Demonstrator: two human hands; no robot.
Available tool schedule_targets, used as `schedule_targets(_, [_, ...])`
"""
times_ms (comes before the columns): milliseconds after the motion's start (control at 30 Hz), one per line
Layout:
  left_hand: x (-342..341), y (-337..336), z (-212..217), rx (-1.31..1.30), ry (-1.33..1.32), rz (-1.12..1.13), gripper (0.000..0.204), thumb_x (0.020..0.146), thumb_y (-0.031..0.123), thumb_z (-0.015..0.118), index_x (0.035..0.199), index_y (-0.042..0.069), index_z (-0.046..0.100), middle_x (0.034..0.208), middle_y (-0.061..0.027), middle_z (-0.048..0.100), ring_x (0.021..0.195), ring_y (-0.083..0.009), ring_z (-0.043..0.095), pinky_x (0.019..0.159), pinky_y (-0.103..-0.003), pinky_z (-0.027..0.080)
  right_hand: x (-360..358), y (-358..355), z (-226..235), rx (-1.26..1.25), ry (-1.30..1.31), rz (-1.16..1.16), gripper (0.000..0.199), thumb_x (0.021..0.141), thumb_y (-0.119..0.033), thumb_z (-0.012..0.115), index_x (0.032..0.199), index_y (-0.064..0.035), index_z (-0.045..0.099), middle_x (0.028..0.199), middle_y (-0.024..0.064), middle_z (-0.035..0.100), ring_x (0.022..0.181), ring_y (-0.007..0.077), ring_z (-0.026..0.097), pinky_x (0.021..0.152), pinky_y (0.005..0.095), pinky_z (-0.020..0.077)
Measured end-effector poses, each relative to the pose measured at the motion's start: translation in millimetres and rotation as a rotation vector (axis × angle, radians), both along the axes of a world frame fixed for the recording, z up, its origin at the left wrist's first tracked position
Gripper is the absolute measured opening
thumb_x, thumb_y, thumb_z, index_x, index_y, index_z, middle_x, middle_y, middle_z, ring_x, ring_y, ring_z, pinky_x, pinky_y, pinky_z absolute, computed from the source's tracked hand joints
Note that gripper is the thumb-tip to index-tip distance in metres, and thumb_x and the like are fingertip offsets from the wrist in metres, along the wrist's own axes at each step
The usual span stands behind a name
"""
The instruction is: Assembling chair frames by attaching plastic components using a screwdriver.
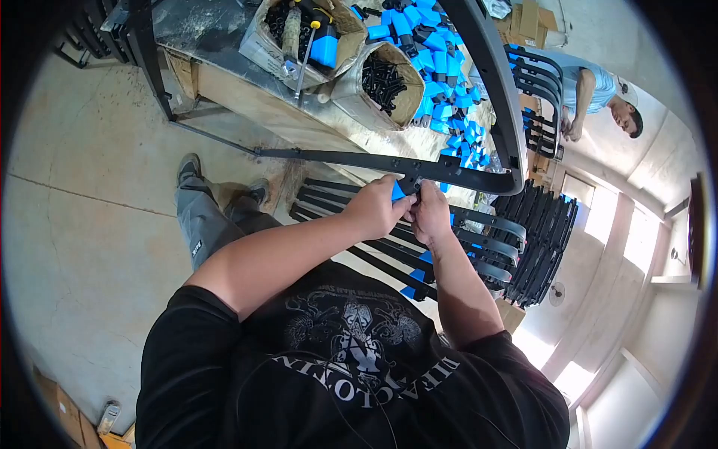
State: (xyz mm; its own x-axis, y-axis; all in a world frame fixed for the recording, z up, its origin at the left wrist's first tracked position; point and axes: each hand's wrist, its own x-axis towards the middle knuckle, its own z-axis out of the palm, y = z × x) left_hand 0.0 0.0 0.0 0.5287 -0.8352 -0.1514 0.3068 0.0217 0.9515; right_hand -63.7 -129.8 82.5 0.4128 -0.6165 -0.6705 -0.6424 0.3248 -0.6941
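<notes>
A black metal frame (344, 159) with a long flat bar and a curved corner stretches across in front of me. Below its bar, my left hand (376, 209) is closed around a small blue-and-black plastic piece (397, 192), which meets the bar's underside. My right hand (431, 215) is pinched close beside it, fingertips against the same spot. Whatever sits between the right fingers is hidden. Small holes and a raised black block (449, 162) show along the bar near my hands.
Behind the frame, a workbench (202, 30) carries a box of black screws (383, 82), a box with a screwdriver (307, 56), and many blue-and-black pieces (441, 60). Stacked black frames (542, 239) stand right. Another person (591, 86) works at far right.
</notes>
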Motion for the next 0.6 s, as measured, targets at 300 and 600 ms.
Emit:
schedule_targets(300, [-1.1,0.7,-4.4,0.015,-0.074,0.087,0.037,0.096,0.029,0.068,0.097,-0.006,0.057,0.088,-0.0279,0.066,0.084,-0.0450,0.066,0.074,-0.049,0.050,14.6,4.4,8.2,0.036,0.161,-0.049,0.035,0.110,-0.033,0.039,0.094,-0.0046,0.051,0.067,0.0053,0.052,0.047,0.0132,0.044,0.042,0.0273,0.0343])
schedule_targets(600, [1.9,1.0,5.0,0.005,-0.045,0.057,0.037,0.096,0.029,0.066,0.104,-0.005,0.056,0.092,-0.0282,0.066,0.088,-0.0468,0.065,0.078,-0.050,0.049,6.4,-5.3,8.9,0.093,0.060,-0.074,0.030,0.110,-0.032,0.042,0.097,-0.0062,0.050,0.071,0.0067,0.055,0.051,0.0120,0.043,0.043,0.0253,0.0324])
